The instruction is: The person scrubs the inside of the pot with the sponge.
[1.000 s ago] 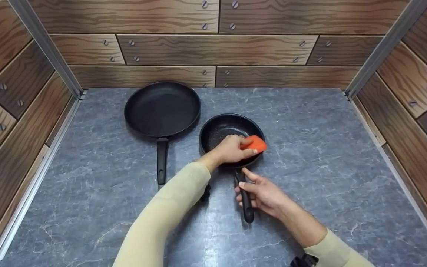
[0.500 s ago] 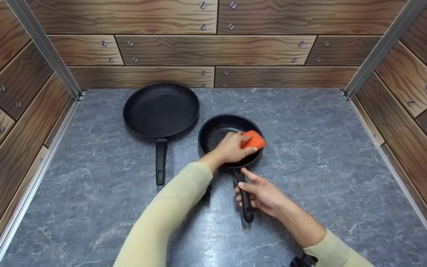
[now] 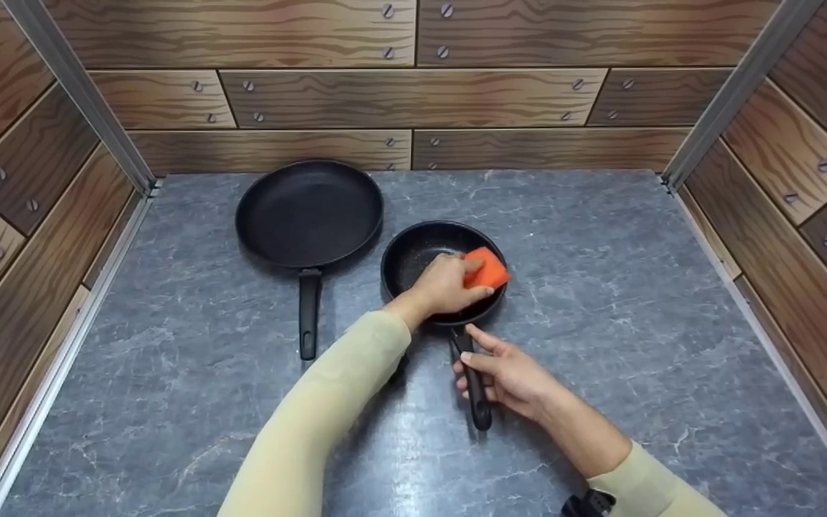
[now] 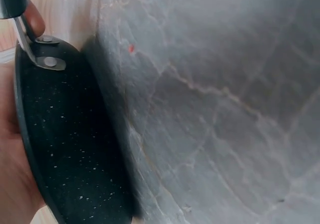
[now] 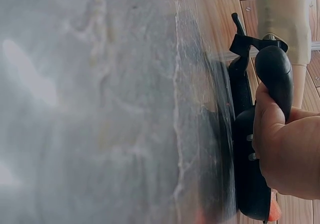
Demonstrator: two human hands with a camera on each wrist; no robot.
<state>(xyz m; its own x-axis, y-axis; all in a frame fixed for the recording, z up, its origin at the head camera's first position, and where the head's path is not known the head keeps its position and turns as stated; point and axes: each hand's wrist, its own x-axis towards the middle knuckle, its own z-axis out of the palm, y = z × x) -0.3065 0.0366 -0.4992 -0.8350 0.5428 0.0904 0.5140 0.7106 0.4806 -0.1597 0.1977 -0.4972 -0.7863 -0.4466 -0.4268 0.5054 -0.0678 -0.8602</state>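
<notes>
In the head view my left hand (image 3: 442, 283) reaches into the small black frying pan (image 3: 403, 266). It holds an orange sponge (image 3: 487, 269) between thumb and fingers, against the inner right wall. Below the pan, my right hand (image 3: 517, 380) grips its black handle (image 3: 479, 402), thumb on top and index finger stretched toward the rim. The left wrist view has the speckled outer wall of the small pan (image 4: 75, 129) with the left hand (image 4: 17, 169) behind its rim. In the right wrist view, the right hand (image 5: 295, 149) wraps the handle (image 5: 275, 77), and a bit of sponge (image 5: 274, 209) shows past the pan.
A larger black frying pan (image 3: 309, 215) lies at the back left, its handle (image 3: 309, 316) pointing toward me. Both pans are on a grey marbled tabletop (image 3: 600, 287). Wood-patterned panels (image 3: 413, 97) enclose the table at the back and sides.
My left hand has slid the orange sponge a little farther back along the small pan's inner right wall. The right hand keeps its grip on the handle, and the pans stay in place.
</notes>
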